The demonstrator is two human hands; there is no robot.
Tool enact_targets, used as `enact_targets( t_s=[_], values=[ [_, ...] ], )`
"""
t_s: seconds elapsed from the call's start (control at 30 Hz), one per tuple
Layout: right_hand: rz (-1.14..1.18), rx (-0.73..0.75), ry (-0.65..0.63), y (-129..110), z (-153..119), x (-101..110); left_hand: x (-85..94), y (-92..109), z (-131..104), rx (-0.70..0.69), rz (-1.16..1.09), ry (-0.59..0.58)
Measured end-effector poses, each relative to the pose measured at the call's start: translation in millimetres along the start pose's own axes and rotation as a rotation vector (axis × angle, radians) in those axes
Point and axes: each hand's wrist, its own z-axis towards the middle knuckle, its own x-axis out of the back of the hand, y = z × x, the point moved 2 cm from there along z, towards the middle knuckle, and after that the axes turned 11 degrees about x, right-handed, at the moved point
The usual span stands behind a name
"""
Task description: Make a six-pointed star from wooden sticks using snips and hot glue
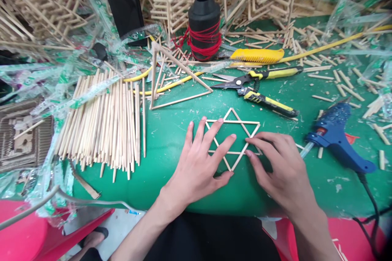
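Note:
Two triangles of thin wooden sticks lie overlapped as a six-pointed star (241,121) on the green tabletop. My left hand (199,157) rests palm down over the star's left side, fingers spread and touching the sticks. At the right side, my right hand (275,163) pinches the slanting stick of one triangle between thumb and fingertips. Part of the star is hidden under my left fingers. Another stick triangle (180,100) stands apart, farther back to the left.
A pile of wooden sticks (101,126) lies left. Shears (245,83), a yellow cutter (257,55) and a black spool with red thread (204,28) are behind the star. A blue glue gun (339,134) lies right, among stick offcuts. Stick lattices (180,0) stand behind.

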Motion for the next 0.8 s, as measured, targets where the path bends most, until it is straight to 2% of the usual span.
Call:
enact_targets(
  t_s=[0.6,0.8],
  values=[
    [0.010,-0.007,0.028,-1.5,-0.3,0.2,-0.3,-1.1,-0.8,0.003,0.013,-0.007],
    [-0.054,-0.061,0.126,-1.3,-1.7,18.0,5.6,-1.8,-1.4,0.003,-0.009,-0.009]
  ],
)
